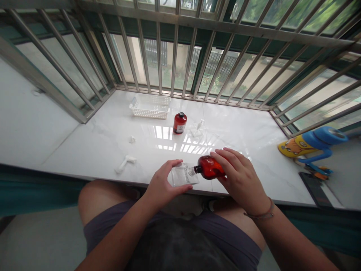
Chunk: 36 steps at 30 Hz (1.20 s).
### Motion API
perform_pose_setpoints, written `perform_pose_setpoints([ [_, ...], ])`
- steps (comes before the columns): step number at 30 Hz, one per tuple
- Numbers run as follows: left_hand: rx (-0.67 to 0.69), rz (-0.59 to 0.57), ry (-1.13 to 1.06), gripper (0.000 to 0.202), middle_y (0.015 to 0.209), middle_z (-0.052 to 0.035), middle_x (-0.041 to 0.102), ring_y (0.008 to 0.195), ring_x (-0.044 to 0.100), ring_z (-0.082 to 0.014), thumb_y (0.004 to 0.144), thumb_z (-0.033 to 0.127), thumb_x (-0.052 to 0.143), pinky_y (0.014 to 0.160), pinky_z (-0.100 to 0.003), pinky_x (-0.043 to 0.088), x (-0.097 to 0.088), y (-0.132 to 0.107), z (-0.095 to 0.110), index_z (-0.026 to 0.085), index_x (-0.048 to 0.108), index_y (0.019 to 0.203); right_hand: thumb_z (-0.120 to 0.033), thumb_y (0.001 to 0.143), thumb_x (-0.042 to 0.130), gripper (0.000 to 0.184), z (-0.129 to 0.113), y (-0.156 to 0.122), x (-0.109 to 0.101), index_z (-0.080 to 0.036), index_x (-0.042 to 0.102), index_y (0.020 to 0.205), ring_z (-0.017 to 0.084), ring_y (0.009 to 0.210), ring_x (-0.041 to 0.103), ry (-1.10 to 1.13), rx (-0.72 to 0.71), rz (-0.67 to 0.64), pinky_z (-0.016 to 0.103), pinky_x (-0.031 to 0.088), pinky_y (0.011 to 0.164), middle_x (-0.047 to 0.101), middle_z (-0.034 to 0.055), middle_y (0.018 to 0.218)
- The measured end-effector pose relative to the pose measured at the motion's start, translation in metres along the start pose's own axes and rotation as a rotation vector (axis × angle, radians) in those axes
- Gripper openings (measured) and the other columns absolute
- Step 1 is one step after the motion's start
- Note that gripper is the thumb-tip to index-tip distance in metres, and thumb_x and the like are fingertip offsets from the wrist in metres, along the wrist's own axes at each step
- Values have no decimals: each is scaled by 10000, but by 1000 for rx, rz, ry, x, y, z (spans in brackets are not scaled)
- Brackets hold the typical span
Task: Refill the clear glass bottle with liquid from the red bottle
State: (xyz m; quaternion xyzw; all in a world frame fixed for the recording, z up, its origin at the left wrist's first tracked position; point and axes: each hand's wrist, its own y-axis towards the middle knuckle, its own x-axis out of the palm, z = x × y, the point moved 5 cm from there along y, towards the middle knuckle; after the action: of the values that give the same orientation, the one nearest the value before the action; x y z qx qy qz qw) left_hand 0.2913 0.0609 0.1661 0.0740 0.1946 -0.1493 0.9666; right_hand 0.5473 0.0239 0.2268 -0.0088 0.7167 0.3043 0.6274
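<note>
My right hand is wrapped round a red-amber bottle, tipped on its side with its dark neck pointing left. That neck meets the mouth of a clear square glass bottle, also tilted. My left hand grips the clear bottle between thumb and fingers. Whether liquid is flowing I cannot tell. Farther back on the white counter stands a second red-amber bottle, upright, with a black cap and a pale label.
A white perforated basket sits by the barred window. Crumpled white tissue lies at left, clear plastic bits near the upright bottle. At right are a blue-and-yellow flask and a dark phone near the counter's edge.
</note>
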Motion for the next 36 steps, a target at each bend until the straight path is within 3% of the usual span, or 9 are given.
perform_pose_setpoints([
  [36, -29, -11, -21, 747, 1392, -81, 747, 1327, 705, -315, 735, 370, 1004, 1191, -496, 544, 2, 0, -3, 263, 651, 1385, -118, 1002, 685, 692, 0, 1, 1, -259, 475, 1647, 375, 1447, 566, 7, 3, -6, 582, 504, 1191, 663, 128, 1515],
])
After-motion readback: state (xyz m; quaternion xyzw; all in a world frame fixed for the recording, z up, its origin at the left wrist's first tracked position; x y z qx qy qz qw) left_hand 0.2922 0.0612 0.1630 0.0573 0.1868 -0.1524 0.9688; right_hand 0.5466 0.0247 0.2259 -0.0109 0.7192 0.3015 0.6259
